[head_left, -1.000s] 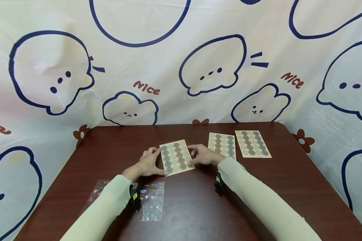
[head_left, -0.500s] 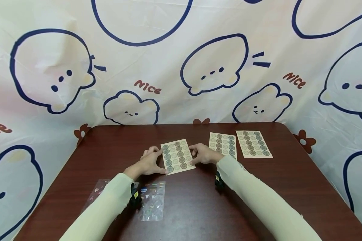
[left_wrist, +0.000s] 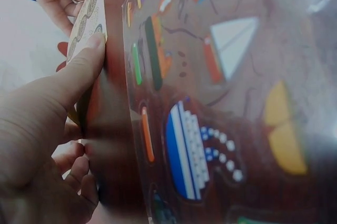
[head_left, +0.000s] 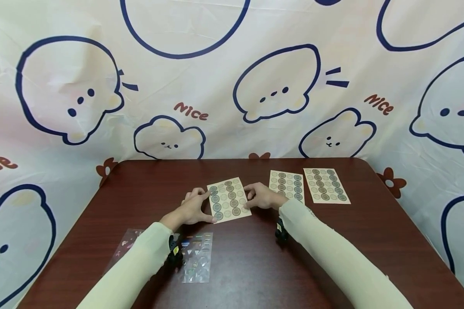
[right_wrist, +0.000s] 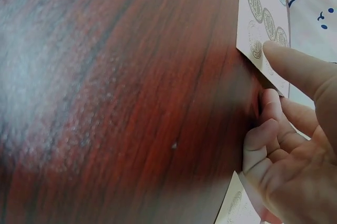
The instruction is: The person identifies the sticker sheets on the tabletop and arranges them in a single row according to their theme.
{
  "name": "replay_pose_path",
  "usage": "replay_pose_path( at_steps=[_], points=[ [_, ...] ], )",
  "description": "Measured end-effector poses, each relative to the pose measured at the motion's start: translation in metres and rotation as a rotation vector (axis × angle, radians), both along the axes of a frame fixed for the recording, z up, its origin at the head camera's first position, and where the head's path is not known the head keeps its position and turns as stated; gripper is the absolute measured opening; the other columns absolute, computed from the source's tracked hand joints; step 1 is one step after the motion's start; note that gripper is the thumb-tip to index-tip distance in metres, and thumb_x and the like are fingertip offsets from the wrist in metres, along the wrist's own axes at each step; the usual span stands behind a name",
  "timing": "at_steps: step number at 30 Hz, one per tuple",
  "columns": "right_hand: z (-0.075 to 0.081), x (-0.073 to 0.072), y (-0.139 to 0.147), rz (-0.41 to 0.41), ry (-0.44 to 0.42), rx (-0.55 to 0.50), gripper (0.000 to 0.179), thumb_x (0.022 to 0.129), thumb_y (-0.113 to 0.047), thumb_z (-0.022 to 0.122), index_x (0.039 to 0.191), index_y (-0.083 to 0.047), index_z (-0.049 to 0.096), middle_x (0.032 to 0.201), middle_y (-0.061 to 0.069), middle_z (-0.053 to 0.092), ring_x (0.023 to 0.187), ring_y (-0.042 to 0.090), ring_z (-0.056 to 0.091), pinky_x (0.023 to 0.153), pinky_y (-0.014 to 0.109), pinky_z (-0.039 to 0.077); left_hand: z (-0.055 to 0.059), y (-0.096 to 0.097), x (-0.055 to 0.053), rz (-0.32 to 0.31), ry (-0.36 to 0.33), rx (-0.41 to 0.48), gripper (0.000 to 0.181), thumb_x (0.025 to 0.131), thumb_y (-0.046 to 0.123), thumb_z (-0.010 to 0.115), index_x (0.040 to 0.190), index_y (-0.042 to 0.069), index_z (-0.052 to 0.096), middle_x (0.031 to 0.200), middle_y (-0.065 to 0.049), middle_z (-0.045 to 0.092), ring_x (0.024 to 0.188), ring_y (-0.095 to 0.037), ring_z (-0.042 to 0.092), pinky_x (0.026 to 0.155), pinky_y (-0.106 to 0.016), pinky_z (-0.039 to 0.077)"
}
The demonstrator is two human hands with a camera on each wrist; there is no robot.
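A cream sticker sheet (head_left: 228, 199) with rows of round printed seals is held between both hands, slightly tilted above the table. My left hand (head_left: 191, 209) grips its left side, the thumb on top near the lower left corner. On the opposite edge, my right hand (head_left: 264, 197) pinches the sheet; the right wrist view shows that thumb over the printed circles (right_wrist: 255, 47) and the other fingers curled beneath. Two similar sheets lie to the right: one sticker sheet (head_left: 286, 184) partly behind the right hand, and another sticker sheet (head_left: 326, 185) farther right.
Under and beside the left forearm lie clear plastic sticker sheets, one clear sheet (head_left: 197, 259) with boats and small shapes, another clear sheet (head_left: 125, 246) partly covered by the sleeve. The dark wooden table (head_left: 274, 274) ends at a printed cloth backdrop (head_left: 216, 86).
Both hands keep their hold on the sheet and barely move. The whole head view has shifted very slightly.
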State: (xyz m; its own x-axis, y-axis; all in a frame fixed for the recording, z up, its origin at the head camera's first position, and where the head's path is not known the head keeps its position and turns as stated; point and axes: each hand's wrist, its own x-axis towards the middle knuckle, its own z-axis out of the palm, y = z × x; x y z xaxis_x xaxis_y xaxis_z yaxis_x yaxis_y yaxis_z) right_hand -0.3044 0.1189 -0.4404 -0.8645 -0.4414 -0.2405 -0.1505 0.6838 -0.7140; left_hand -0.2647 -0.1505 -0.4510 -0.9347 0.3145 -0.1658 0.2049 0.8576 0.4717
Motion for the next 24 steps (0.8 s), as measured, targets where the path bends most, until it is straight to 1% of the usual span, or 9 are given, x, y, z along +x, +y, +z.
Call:
replay_pose_path(
  at_steps=[3,6,9,12,15,20,24],
  points=[
    [0.0010,0.0004,-0.0001,-0.011,-0.003,-0.023,0.062,0.088,-0.011,0.077,0.143,0.004,0.051,0.090,0.004,0.060,0.079,0.014,0.053,0.076,0.025,0.044,0.0007,0.0004,0.0003,0.001,0.002,-0.004,0.104,0.077,0.042,0.088,0.158,0.006,0.032,0.153,-0.018,0.034,0.127,-0.036,0.037,0.100,-0.051,0.038],
    [0.0001,-0.0009,0.0001,-0.029,-0.019,-0.050,0.054,0.090,-0.013,0.075,0.138,0.003,0.056,0.091,0.005,0.064,0.078,0.014,0.054,0.073,0.024,0.044,0.0017,0.0008,0.0000,0.000,0.006,-0.010,0.104,0.077,0.042,0.088,0.158,0.006,0.033,0.154,-0.018,0.034,0.129,-0.037,0.038,0.100,-0.051,0.038],
    [-0.0029,-0.0028,-0.0001,-0.069,-0.056,-0.083,0.043,0.093,-0.016,0.071,0.132,-0.001,0.061,0.088,0.004,0.064,0.074,0.014,0.054,0.066,0.025,0.045,0.0017,0.0013,-0.0003,0.004,0.004,-0.018,0.104,0.077,0.042,0.087,0.158,0.007,0.033,0.155,-0.017,0.034,0.131,-0.037,0.037,0.102,-0.052,0.038],
    [-0.0050,-0.0044,-0.0014,-0.112,-0.089,-0.106,0.033,0.097,-0.020,0.067,0.127,-0.005,0.065,0.085,0.002,0.061,0.074,0.014,0.053,0.062,0.025,0.046,0.0014,0.0014,-0.0002,0.010,0.001,-0.024,0.103,0.077,0.043,0.087,0.158,0.008,0.033,0.154,-0.017,0.034,0.131,-0.037,0.037,0.102,-0.052,0.039],
    [-0.0043,-0.0045,-0.0037,-0.128,-0.087,-0.119,0.029,0.098,-0.019,0.064,0.124,-0.005,0.065,0.083,0.002,0.059,0.073,0.015,0.053,0.061,0.026,0.046,0.0018,0.0008,-0.0007,0.018,0.000,-0.023,0.103,0.077,0.043,0.088,0.158,0.009,0.033,0.154,-0.016,0.034,0.131,-0.036,0.037,0.102,-0.052,0.039],
    [-0.0064,-0.0008,-0.0066,-0.151,-0.047,-0.154,0.024,0.097,-0.011,0.065,0.119,-0.001,0.063,0.083,0.004,0.064,0.068,0.015,0.055,0.059,0.026,0.045,0.0007,0.0008,-0.0003,0.013,-0.006,-0.024,0.102,0.078,0.044,0.087,0.158,0.010,0.034,0.155,-0.017,0.033,0.133,-0.037,0.036,0.105,-0.053,0.038],
    [-0.0082,0.0015,-0.0077,-0.173,-0.055,-0.192,0.020,0.098,-0.007,0.063,0.116,0.000,0.061,0.077,0.003,0.066,0.064,0.014,0.057,0.058,0.025,0.045,0.0000,0.0010,0.0010,0.006,-0.007,-0.024,0.100,0.078,0.042,0.087,0.157,0.008,0.036,0.154,-0.017,0.034,0.132,-0.036,0.037,0.103,-0.053,0.038]
  ],
)
